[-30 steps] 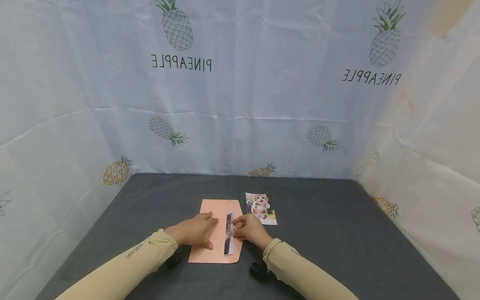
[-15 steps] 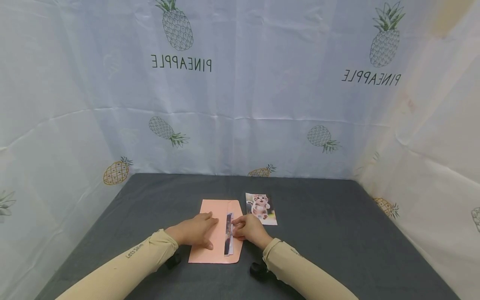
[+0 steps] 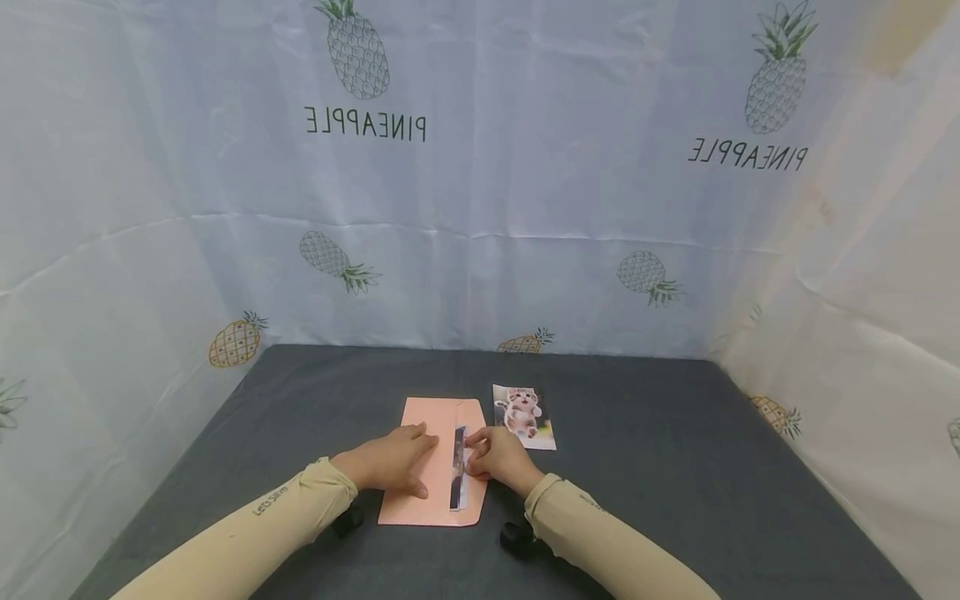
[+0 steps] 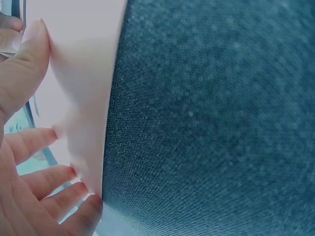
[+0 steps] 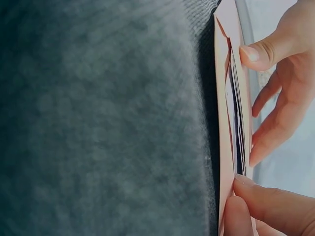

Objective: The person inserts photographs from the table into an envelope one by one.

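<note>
A pink envelope (image 3: 431,412) lies on the dark table with its flap turned to the right. Several photos (image 3: 457,483) stick partly out of its opening; the rest of them is hidden inside. My left hand (image 3: 392,461) rests on the envelope's body, fingers spread, as the left wrist view also shows. At the opening, my right hand (image 3: 504,459) pinches the outer edge of the photos between thumb and forefinger. In the right wrist view the photos (image 5: 237,132) appear edge-on as a thin stack, with the right fingertips at their edge.
A kitten photo (image 3: 522,412) lies flat just beyond my right hand. Black wrist devices (image 3: 517,540) sit under both forearms. The dark cloth-covered table (image 3: 637,467) ends at a white curtain (image 3: 480,183) printed with pineapples.
The whole head view has shifted very slightly. Both hands, the envelope and the photos hold nearly the same places.
</note>
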{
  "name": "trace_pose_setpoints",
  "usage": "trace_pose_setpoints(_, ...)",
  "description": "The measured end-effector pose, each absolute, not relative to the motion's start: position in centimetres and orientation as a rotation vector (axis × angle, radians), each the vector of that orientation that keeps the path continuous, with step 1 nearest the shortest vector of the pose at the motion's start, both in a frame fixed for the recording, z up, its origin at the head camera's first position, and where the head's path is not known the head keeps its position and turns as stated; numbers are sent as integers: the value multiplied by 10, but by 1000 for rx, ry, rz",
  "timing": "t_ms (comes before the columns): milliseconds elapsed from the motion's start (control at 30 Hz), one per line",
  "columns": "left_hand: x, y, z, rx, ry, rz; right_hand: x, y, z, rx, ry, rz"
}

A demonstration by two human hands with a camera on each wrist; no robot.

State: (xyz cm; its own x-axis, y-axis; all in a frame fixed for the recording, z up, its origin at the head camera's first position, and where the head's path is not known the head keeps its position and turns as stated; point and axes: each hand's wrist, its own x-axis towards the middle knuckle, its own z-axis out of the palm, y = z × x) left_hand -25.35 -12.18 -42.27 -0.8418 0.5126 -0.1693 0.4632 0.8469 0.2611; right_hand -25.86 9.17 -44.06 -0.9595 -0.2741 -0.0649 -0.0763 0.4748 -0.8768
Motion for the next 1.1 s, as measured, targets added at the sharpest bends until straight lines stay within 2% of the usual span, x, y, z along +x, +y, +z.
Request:
trace_pose_setpoints(667,-254,-122,-423,748,2789,324,-260,99,-435,-222,2391,-1541)
trace_pose_setpoints(1100,-252,-122,-422,732,2796,313,-273,131,-400,-283,2327,-1656)
